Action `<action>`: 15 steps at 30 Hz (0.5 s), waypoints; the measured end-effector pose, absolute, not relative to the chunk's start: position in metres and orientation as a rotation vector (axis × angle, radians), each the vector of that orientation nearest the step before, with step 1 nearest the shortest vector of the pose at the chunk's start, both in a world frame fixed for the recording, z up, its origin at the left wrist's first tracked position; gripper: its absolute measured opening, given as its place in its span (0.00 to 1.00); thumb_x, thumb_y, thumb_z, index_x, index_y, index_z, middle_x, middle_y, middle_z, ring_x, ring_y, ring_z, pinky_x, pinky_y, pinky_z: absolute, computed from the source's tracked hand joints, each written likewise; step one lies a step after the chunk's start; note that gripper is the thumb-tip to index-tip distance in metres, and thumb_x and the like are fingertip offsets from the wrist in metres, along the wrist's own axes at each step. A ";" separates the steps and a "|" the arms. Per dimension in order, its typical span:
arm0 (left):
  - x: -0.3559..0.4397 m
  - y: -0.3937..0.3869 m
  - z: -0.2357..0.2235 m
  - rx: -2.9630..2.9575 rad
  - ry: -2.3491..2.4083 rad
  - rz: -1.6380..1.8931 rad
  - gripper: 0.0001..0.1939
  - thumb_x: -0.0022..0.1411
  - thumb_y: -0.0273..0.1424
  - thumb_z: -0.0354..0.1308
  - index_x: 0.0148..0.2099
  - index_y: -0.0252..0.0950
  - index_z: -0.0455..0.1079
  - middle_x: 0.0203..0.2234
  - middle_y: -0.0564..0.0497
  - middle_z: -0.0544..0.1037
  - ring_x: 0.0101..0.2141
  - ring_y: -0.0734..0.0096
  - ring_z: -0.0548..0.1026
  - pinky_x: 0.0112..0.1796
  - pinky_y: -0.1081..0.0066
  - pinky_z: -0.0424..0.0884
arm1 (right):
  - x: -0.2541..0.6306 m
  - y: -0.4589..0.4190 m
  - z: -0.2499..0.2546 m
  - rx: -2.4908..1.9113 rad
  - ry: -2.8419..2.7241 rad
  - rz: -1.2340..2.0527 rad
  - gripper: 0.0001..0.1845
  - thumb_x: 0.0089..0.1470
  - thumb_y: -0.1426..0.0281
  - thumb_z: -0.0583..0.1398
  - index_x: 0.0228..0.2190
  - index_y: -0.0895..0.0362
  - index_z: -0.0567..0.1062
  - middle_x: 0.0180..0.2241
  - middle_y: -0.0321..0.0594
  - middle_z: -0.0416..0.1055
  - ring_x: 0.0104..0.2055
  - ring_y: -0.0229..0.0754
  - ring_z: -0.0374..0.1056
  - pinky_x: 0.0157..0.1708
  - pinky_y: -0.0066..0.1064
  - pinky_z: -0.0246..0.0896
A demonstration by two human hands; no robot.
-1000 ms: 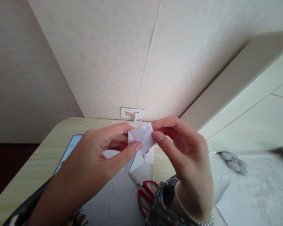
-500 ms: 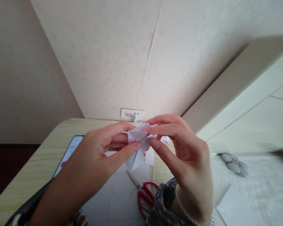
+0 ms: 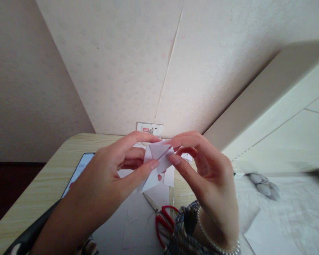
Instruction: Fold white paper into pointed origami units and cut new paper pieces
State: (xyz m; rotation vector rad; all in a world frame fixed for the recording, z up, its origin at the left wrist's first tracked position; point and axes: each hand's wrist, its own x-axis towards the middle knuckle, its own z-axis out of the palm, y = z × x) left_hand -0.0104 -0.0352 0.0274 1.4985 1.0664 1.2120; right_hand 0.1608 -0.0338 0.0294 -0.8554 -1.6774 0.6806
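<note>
A small folded white paper piece is held in the air above a light wooden table. My left hand pinches its left side between thumb and forefinger. My right hand pinches its right flap with thumb and forefinger; a beaded bracelet circles that wrist. Both hands meet at the paper near the middle of the view. More white paper sheets lie on the table below the hands.
Red-handled scissors lie on the paper sheets below my hands. A phone rests on the table at the left. A wall socket sits behind. White furniture and a bed with paper fill the right.
My fingers have shifted on the folded paper: the left forefinger has lifted over its top, and the right fingers have pressed the flap inward. The paper's lower point has swung slightly left.
</note>
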 end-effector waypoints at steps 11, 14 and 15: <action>-0.018 -0.031 0.023 1.571 1.233 1.263 0.17 0.57 0.33 0.66 0.50 0.49 0.72 0.25 0.63 0.82 0.26 0.76 0.81 0.27 0.83 0.75 | 0.165 -0.029 0.027 -1.020 -1.657 0.840 0.08 0.56 0.74 0.63 0.39 0.52 0.75 0.32 0.30 0.73 0.34 0.35 0.69 0.36 0.29 0.66; -0.019 -0.029 0.026 1.479 1.205 1.338 0.11 0.58 0.32 0.64 0.45 0.48 0.74 0.23 0.63 0.81 0.24 0.77 0.80 0.23 0.85 0.72 | 0.167 -0.027 0.028 -1.073 -1.741 0.837 0.03 0.56 0.73 0.62 0.34 0.55 0.76 0.30 0.33 0.74 0.33 0.37 0.69 0.36 0.32 0.65; -0.019 -0.029 0.027 1.439 1.194 1.357 0.11 0.58 0.31 0.64 0.44 0.48 0.74 0.23 0.63 0.81 0.23 0.78 0.79 0.22 0.85 0.72 | 0.167 -0.027 0.029 -1.080 -1.755 0.836 0.01 0.55 0.73 0.62 0.32 0.55 0.75 0.29 0.33 0.74 0.33 0.37 0.69 0.36 0.32 0.65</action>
